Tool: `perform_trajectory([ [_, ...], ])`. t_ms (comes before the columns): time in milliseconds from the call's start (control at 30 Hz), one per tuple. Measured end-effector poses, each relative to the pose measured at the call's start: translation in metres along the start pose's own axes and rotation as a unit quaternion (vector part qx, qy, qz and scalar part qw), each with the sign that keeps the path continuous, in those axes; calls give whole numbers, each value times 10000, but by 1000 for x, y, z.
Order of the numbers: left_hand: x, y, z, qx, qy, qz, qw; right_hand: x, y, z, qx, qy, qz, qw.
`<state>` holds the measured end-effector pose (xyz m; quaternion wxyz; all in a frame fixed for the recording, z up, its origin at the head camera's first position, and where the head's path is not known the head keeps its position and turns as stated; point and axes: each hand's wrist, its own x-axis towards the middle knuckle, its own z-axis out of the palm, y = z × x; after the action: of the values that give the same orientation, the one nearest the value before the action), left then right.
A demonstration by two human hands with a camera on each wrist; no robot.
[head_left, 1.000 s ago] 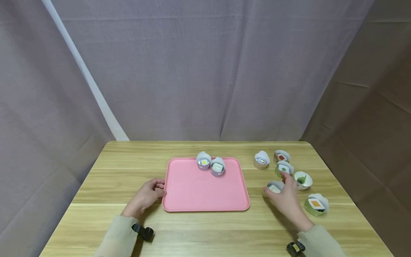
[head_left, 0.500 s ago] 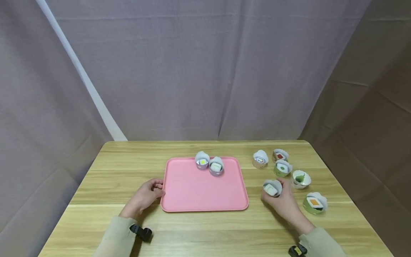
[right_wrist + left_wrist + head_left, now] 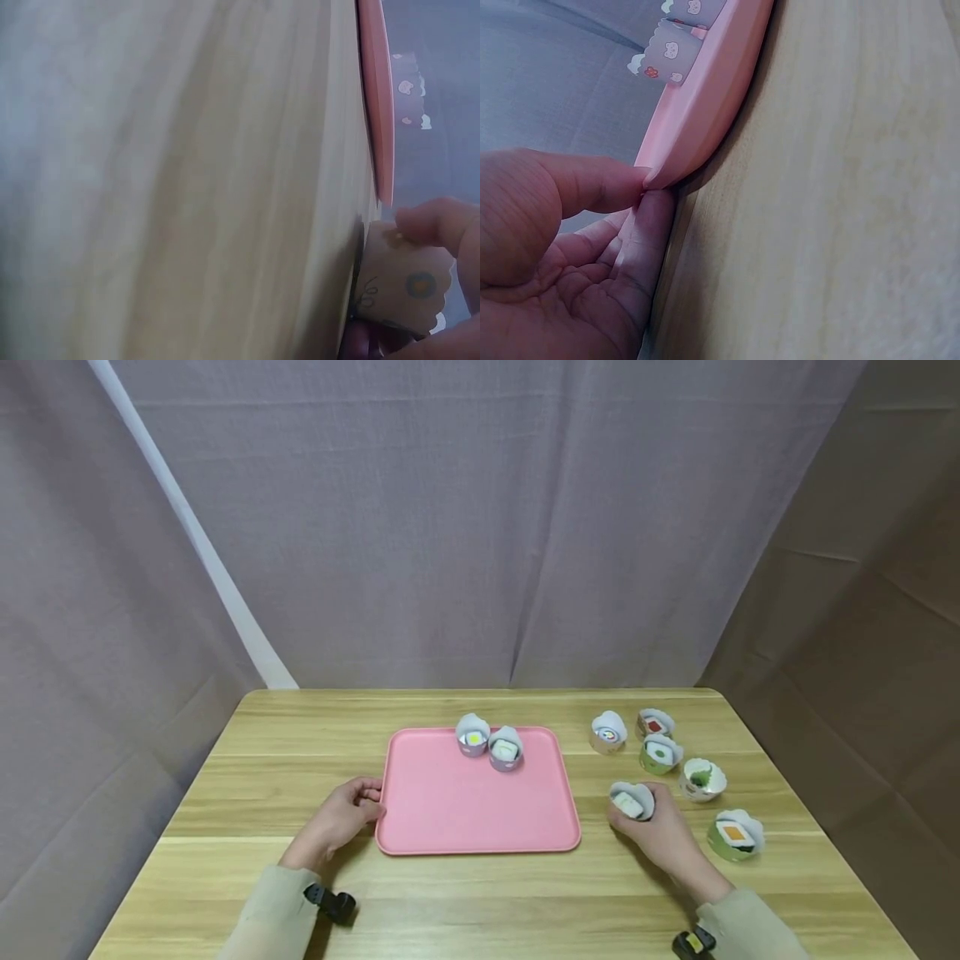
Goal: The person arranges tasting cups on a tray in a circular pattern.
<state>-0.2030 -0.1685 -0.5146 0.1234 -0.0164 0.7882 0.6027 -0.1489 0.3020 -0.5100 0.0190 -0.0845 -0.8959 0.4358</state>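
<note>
My left hand [image 3: 341,817] pinches the left edge of a pink tray [image 3: 477,814]. In the left wrist view, the thumb lies on the rim and a finger is under it. My right hand [image 3: 667,837] grips a tan paper baking cup [image 3: 401,281] by its sides, to the right of the tray. That cup leans toward the tray, close over the table, and a whitish block [image 3: 627,804] shows inside. Two purple paper cups stand at the tray's back edge, one with a yellow-and-white piece [image 3: 473,738], the other with a pale block [image 3: 505,750].
Beyond my right hand stand several more paper cups: a tan one [image 3: 606,746], one with a red-centred piece [image 3: 656,723], a green one [image 3: 657,764], a white one with green leaves [image 3: 702,794] and a green one at front [image 3: 724,846]. A wooden table [image 3: 480,910] meets grey curtains behind.
My right hand has closed round the tan cup and brought it slightly left, tipping it toward the tray. The left hand stays on the tray edge.
</note>
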Motion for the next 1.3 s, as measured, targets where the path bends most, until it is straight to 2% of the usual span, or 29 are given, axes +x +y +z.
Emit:
perform_trajectory([
  [200,1,-1,0,55,3,37,10000,0,-6,3,-11,0,40,10000],
  [467,1,-2,0,-8,6,59,10000,10,-22,12,38,25,-259,9997],
  [667,2,-1,0,49,-2,39,10000,19,-45,29,580,-11,-237,9980],
  [800,0,0,0,39,-1,40,10000,23,-57,45,730,-102,-335,9967],
  [1033,0,-1,0,-18,-11,74,10000,29,-74,71,785,-187,-525,9954],
  [1300,2,-4,-1,-28,-16,57,10000,31,-86,90,494,-313,-561,9967],
])
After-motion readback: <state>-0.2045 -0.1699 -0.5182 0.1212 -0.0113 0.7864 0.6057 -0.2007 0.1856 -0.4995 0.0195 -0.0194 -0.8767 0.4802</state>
